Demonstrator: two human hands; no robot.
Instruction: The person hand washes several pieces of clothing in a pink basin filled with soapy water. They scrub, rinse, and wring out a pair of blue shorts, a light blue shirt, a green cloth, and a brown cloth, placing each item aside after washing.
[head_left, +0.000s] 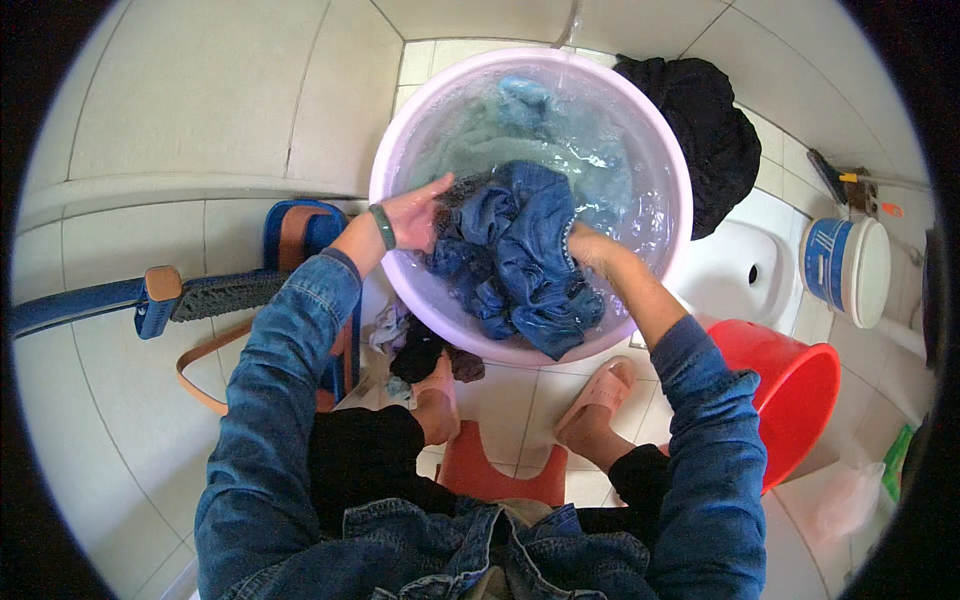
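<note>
A large pink plastic basin (380, 161) holds water and soaking clothes. A wet blue denim garment (532, 240) lies bunched in its near half, partly above the water. My left hand (420, 216), with a dark green bangle at the wrist, is at the basin's left side, fingers spread beside the garment. My right hand (589, 246) is at the garment's right edge, its fingers hidden by the cloth, so its hold cannot be told. Pale greenish cloth (480, 154) lies under water behind the denim, and a light blue piece (525, 97) is near the far rim.
Black cloth (705, 135) lies behind the basin at right, near a squat toilet (731, 262). A red bucket (799, 409) and lidded white tub (847, 270) are at right. Small dark clothes (420, 352) lie by my left foot. A red stool (499, 480) is below me; a blue mop bucket (304, 214) is left.
</note>
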